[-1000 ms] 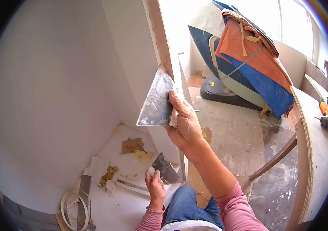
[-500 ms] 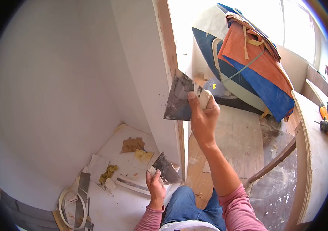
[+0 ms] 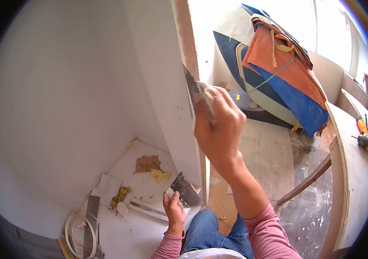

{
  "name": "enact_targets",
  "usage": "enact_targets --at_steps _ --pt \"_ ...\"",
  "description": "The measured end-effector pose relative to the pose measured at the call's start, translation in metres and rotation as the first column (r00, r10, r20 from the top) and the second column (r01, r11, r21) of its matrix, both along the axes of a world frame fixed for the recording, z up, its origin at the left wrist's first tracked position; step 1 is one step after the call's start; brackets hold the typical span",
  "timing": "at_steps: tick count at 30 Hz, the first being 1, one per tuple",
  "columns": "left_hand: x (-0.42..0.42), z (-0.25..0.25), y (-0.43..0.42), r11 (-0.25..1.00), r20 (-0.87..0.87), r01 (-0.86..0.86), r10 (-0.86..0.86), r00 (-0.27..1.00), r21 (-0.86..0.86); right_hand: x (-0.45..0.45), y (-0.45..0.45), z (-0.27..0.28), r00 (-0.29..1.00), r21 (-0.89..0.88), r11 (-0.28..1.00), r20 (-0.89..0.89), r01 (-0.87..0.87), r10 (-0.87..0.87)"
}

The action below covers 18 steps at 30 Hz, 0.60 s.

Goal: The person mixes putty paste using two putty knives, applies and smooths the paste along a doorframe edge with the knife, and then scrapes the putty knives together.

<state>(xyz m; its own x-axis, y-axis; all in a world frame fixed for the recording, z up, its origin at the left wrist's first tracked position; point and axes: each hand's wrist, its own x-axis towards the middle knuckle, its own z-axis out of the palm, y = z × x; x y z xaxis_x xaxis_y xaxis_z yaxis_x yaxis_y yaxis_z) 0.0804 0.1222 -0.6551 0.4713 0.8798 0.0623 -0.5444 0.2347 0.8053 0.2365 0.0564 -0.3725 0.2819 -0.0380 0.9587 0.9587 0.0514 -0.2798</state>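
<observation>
Putty knife [image 3: 190,85] is pinched in our right hand [image 3: 220,123], fingers closed round the handle, its blade seen nearly edge-on at the wall's brown front edge [image 3: 188,45]; we cannot tell whether it touches. Our left hand [image 3: 175,211] grips a 2nd knife [image 3: 186,190], held over the right edge of the white floor panel [image 3: 121,235]. Brown paper [image 3: 147,164] lies near that panel's far corner. At our right, a drill [image 3: 366,142] rests on the curved board [image 3: 353,185].

Lower scraper [image 3: 187,191] dk gry w/ wht smears, sleeves [image 3: 270,231] pink, trousers [image 3: 204,228] blue.
</observation>
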Motion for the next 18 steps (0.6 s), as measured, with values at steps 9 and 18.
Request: enact_targets --at_steps 9,18 --pt "-0.004 0.004 -0.001 1.000 -0.006 -0.017 0.017 1.000 0.015 -0.013 0.015 0.002 0.984 -0.006 0.985 -0.046 0.170 -0.170" --pt "-0.005 0.003 0.000 1.000 -0.036 0.013 -0.013 0.999 0.007 -0.010 0.020 0.015 0.977 -0.048 0.977 -0.011 0.210 -0.211"
